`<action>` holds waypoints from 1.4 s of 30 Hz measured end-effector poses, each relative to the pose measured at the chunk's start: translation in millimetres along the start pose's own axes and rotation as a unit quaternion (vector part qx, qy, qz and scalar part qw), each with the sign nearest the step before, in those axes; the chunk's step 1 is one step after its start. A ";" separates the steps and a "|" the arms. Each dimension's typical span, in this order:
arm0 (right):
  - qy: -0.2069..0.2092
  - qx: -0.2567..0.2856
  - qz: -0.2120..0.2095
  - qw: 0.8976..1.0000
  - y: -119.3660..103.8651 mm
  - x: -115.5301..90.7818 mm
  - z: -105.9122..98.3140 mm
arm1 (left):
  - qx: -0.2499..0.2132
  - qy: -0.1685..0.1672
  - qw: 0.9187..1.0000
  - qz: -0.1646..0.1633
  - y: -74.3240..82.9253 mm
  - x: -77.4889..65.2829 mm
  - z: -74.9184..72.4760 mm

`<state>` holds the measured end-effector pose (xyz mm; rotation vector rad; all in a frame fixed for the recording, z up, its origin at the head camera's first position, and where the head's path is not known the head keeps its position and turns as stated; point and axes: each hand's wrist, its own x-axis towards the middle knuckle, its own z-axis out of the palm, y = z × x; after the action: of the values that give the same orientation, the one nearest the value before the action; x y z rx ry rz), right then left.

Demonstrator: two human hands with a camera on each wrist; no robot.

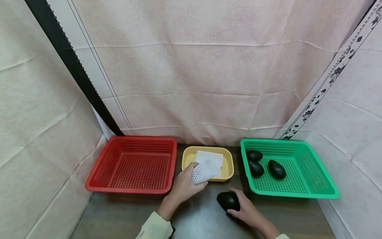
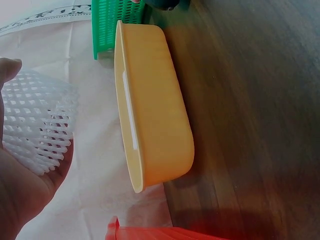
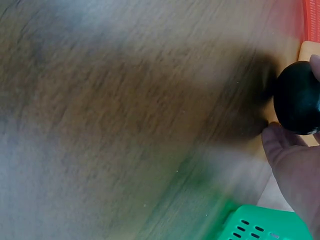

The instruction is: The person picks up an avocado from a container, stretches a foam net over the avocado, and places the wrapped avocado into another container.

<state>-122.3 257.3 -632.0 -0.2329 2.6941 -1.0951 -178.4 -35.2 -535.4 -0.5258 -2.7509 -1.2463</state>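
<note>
Just three avocados (image 1: 277, 170) in green basket (image 1: 293, 194)

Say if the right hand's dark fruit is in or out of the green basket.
Out: the right hand holds the dark fruit clear of the green basket.

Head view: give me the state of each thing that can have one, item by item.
Held foam net: gripped by the left hand
Yellow tray: upright
Other foam netting: lying in the tray
Held dark fruit: gripped by the right hand
Green basket: upright
Other dark fruits: three, lying in the basket
Red basket: upright
</note>
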 end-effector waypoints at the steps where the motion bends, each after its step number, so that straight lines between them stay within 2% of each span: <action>1: 0.000 0.000 -0.002 1.000 1.1 0.2 -0.1 | -0.001 0.000 1.000 -0.001 -0.2 0.0 -0.2; 8: 0.012 -0.007 -0.026 1.000 2.4 0.6 -3.9 | -0.002 0.002 1.000 -0.002 -1.7 1.0 0.0; 15: 0.026 -0.004 -0.038 0.999 -7.1 -0.3 -10.6 | -0.006 -0.001 1.000 -0.003 -2.9 0.9 0.1; 20: 0.056 -0.017 -0.073 0.996 -17.4 -1.8 -18.4 | -0.005 -0.003 1.000 -0.005 -2.8 0.6 -0.5; 26: 0.083 -0.005 -0.091 0.992 -33.5 -5.0 -33.6 | -0.009 -0.004 1.000 -0.005 -1.9 0.1 -0.7; 34: 0.102 0.071 -0.091 0.988 -51.7 -4.1 -59.3 | -0.009 -0.001 1.000 0.003 -2.4 -0.5 -1.3; 42: 0.133 0.068 -0.133 0.980 -68.8 -2.4 -84.9 | 0.012 -0.009 1.000 0.006 -5.3 0.9 0.8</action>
<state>-138.2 265.7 -524.2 -0.4662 2.8620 -1.4785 -181.0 -37.5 -539.5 -0.5527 -2.7686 -1.2108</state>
